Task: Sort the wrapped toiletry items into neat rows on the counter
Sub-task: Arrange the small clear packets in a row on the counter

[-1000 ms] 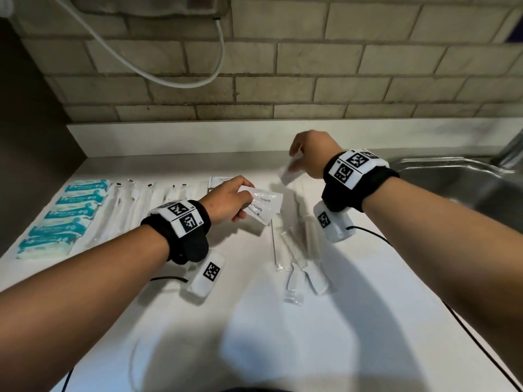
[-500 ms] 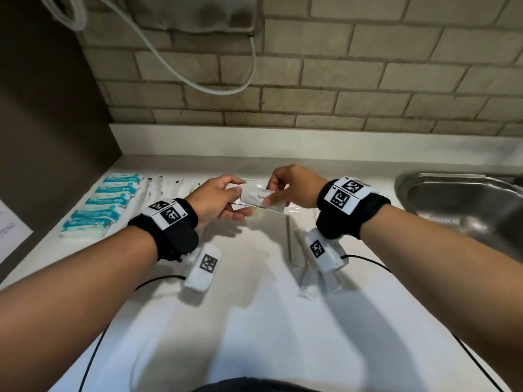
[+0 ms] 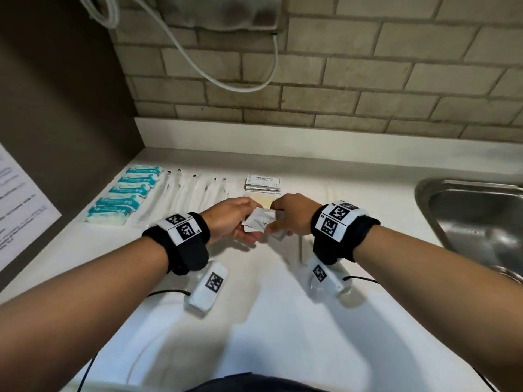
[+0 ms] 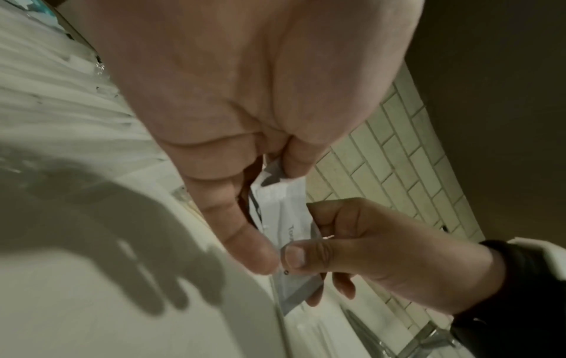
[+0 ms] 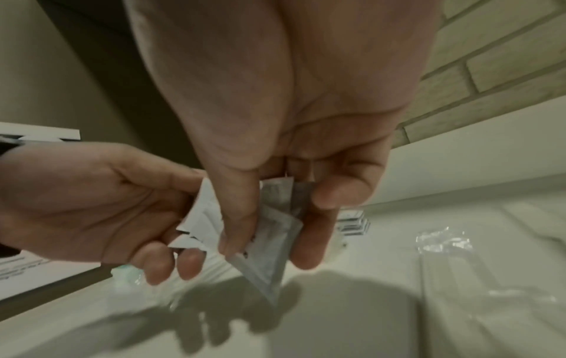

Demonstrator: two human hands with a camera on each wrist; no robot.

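Observation:
Above the white counter [image 3: 283, 321], both hands hold a small bundle of white sachets [image 3: 258, 223] between them. My left hand [image 3: 246, 225] pinches the bundle's left end between thumb and fingers. My right hand [image 3: 274, 223] pinches the right end, thumb on top. In the left wrist view the sachets [image 4: 283, 213] show printed text, and the right hand [image 4: 352, 242] grips their lower end. The right wrist view shows several sachets [image 5: 269, 232] fanned out, with the left hand [image 5: 107, 206] holding their far corners.
At the back left lie a row of teal-wrapped bars [image 3: 124, 199], a row of clear-wrapped toothbrushes [image 3: 192, 193], a stack of shampoo sachets [image 3: 263, 183] and a yellowish packet [image 3: 263, 201]. A steel sink [image 3: 475, 216] is at the right. More clear-wrapped items [image 5: 444, 239] lie under the right wrist.
My right hand came in from the back with its sachet and met the left hand. Both now hold the sachets together, a little farther toward the wall.

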